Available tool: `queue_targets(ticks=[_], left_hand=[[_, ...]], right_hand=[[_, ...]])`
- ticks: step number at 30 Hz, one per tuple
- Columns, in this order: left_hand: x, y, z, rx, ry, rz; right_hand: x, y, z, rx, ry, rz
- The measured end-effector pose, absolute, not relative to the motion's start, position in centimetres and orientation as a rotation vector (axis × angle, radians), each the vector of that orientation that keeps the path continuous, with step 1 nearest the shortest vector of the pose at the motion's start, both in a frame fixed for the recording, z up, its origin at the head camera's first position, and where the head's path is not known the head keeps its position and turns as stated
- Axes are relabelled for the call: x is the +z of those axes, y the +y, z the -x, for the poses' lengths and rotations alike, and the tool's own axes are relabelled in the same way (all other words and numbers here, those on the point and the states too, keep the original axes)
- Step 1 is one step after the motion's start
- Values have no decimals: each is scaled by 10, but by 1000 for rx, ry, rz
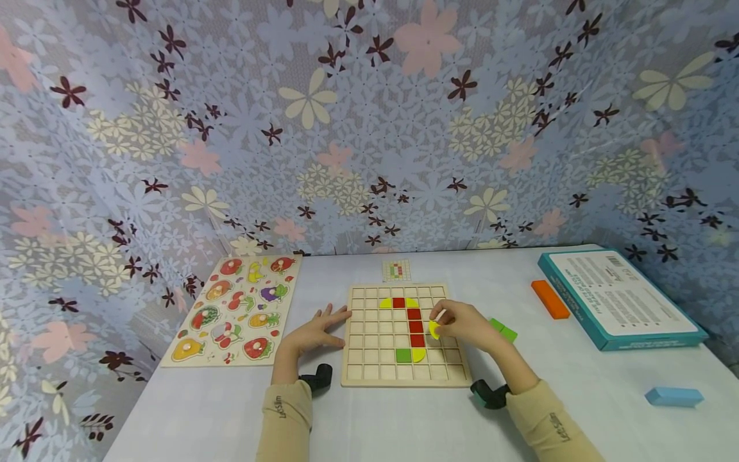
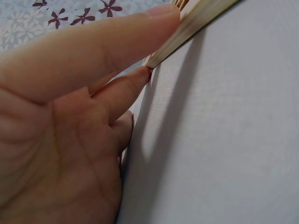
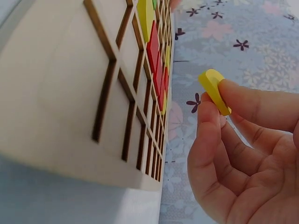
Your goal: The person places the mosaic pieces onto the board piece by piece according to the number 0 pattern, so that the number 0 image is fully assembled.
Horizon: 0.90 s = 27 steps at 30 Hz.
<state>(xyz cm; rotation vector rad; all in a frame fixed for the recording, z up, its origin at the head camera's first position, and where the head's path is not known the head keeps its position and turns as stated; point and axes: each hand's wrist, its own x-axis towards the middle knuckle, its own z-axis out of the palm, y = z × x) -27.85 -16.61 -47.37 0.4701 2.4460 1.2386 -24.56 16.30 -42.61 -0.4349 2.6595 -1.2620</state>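
Note:
A wooden grid board [image 1: 369, 372] lies on the table with colored pieces in some cells. Red square tiles [image 1: 416, 327] form a column, and another red one sits in the top row between two yellow rounded pieces [image 1: 385, 303]. Lower down, a green square tile [image 1: 403, 355] lies beside a yellow rounded piece [image 1: 418, 355]. My right hand [image 1: 466, 323] pinches a yellow rounded tile [image 3: 215, 91] between thumb and fingers, above the board's right side. With fingers extended, my left hand [image 1: 312, 332] touches the board's left edge; the left wrist view shows thumb and fingertip there.
A small pattern card [image 1: 396, 271] lies behind the board. To the left is a fruit puzzle board [image 1: 231, 314]. Green tiles [image 1: 504, 330] lie near my right forearm. Farther right are an orange block [image 1: 550, 299], a teal box [image 1: 623, 295] and a blue block [image 1: 674, 396].

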Motion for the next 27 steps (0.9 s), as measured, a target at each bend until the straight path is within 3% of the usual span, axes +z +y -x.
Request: queue_targets(ticks=[27], left_hand=[[-473, -166, 277, 1228, 2459, -465]], right_hand=[[-431, 121, 247, -1174, 2614, 672]])
